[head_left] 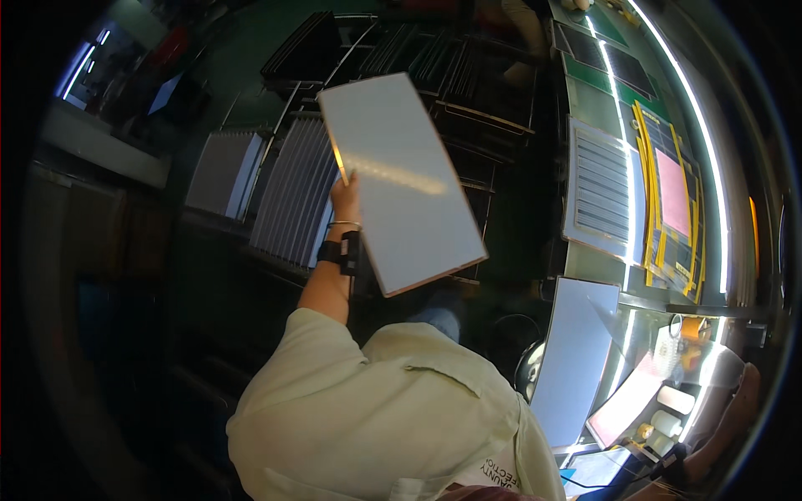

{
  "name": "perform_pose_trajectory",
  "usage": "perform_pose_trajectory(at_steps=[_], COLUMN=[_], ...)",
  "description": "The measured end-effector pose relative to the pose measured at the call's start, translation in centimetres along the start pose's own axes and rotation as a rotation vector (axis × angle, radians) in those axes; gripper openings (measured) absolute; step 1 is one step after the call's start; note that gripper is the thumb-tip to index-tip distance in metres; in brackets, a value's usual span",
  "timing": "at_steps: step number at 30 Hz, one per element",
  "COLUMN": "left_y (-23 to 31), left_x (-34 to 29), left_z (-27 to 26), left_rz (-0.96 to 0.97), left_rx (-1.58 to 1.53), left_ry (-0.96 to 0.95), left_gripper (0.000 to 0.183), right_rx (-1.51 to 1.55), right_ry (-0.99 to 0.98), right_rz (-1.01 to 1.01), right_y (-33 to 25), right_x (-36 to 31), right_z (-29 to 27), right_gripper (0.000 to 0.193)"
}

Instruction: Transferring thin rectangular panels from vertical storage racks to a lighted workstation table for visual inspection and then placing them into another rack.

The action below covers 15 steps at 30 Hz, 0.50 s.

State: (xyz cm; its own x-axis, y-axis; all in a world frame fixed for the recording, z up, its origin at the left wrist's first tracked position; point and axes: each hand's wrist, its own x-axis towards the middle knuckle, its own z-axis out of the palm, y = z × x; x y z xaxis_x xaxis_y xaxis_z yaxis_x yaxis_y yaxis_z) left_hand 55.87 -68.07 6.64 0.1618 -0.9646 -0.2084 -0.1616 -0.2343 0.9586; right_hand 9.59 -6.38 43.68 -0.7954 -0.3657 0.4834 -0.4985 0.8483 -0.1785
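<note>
My left hand (345, 199) is closed on the left edge of a flat white rectangular panel (401, 192) with a thin brownish rim. The panel is held out in front of me, tilted, and a streak of light reflects off its face. My fingers are partly hidden by the panel. A black band and a thin bracelet circle my left wrist. Close to that hand, a row of upright pale panels (292, 192) stands in a rack. My right hand does not show.
Another stack of pale panels (221, 175) stands at left, with dark racks (409, 58) beyond. Along the right runs a lit bench holding a white panel (576, 359), a slotted panel (601, 188) and yellow-edged sheets (668, 200). Another person's arm (735, 417) appears at lower right.
</note>
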Motion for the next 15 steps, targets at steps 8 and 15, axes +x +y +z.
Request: perform_pose_trajectory(at_steps=[8, 15], left_y=[-5.5, -6.9], left_x=[13.6, 18.9], left_z=[-11.1, -12.1], left_rz=[0.151, 0.067], left_rx=[0.542, 0.373], left_ry=[-0.001, -0.098], left_gripper=[0.046, 0.045], right_rx=[-0.094, -0.235], right_ry=[0.064, 0.098], right_rz=[0.046, 0.097], right_y=[-6.4, -11.6], right_x=[0.3, 1.5], right_z=[-0.2, -0.7], right_gripper=[0.032, 0.036])
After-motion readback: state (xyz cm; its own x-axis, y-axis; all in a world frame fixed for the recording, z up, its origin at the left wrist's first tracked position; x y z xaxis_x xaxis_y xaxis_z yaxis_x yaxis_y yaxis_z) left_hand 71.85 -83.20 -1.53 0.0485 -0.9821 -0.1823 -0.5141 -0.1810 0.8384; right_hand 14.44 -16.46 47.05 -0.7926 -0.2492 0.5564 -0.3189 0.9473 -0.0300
